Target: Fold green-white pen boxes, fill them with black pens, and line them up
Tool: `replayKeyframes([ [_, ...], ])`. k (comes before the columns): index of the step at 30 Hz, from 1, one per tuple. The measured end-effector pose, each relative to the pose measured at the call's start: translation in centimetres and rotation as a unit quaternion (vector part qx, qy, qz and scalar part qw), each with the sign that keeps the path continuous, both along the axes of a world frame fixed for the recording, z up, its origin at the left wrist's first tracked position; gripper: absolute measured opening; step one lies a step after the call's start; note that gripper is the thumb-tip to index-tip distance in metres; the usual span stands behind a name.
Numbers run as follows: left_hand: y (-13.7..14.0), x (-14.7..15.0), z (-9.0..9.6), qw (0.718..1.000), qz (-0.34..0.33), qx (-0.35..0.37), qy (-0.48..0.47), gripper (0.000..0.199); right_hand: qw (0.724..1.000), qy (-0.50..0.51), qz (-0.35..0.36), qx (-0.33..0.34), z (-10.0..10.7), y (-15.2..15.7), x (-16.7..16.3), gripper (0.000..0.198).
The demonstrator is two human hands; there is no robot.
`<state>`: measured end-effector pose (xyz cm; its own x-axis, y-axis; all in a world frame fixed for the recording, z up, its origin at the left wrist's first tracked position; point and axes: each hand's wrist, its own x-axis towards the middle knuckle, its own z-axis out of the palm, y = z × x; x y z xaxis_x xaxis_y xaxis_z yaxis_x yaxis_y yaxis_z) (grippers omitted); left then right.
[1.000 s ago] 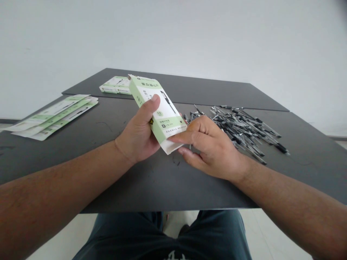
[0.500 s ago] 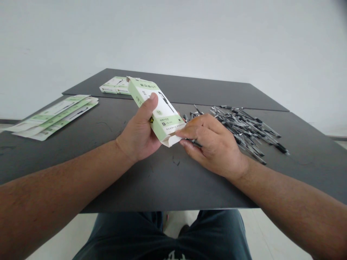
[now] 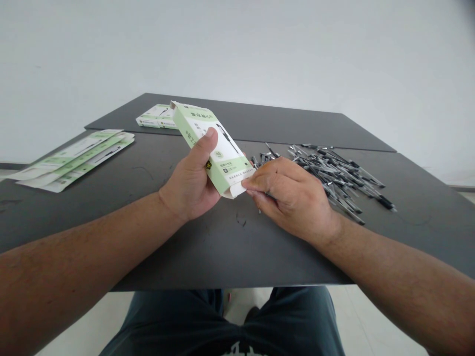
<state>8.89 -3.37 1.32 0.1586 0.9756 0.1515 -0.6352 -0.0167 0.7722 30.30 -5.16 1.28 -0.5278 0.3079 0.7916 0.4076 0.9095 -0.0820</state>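
A green and white cardboard pen box (image 3: 222, 155) is tilted above the table, its lower end towards me. My left hand (image 3: 195, 183) is closed around it, thumb on the printed face and the other fingers underneath, mostly hidden. At the lower end, my right hand (image 3: 293, 195) pinches the white end flap (image 3: 238, 189) between thumb and forefinger. The flap lies close over the opening. At the far end of the box another flap sticks out. Black and clear pens (image 3: 337, 178) lie in a loose pile just beyond my right hand.
Flattened pen boxes (image 3: 79, 155) lie overlapping on the left of the dark table (image 3: 208, 257). Assembled pen boxes (image 3: 156, 117) rest at the back left. A seam crosses the table behind the pens, and a pale wall (image 3: 252, 54) stands behind it.
My right fingers have pushed the lower end flap up and inward, so less of the opening shows. The box has shifted very slightly; my left hand keeps its grip.
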Motion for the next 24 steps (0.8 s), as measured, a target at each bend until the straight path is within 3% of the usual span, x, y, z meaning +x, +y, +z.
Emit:
replayKeyframes([
  [6,-0.38,0.31,0.66,0.999,0.016,-0.029,-0.014,0.044,1.000,-0.004,0.002,0.020,-0.11,0.19,0.04,0.011],
  [24,-0.98,0.53,1.03,0.999,0.037,-0.005,0.021,0.038,1.000,0.006,0.027,0.013,0.07,0.07,0.01,0.010],
])
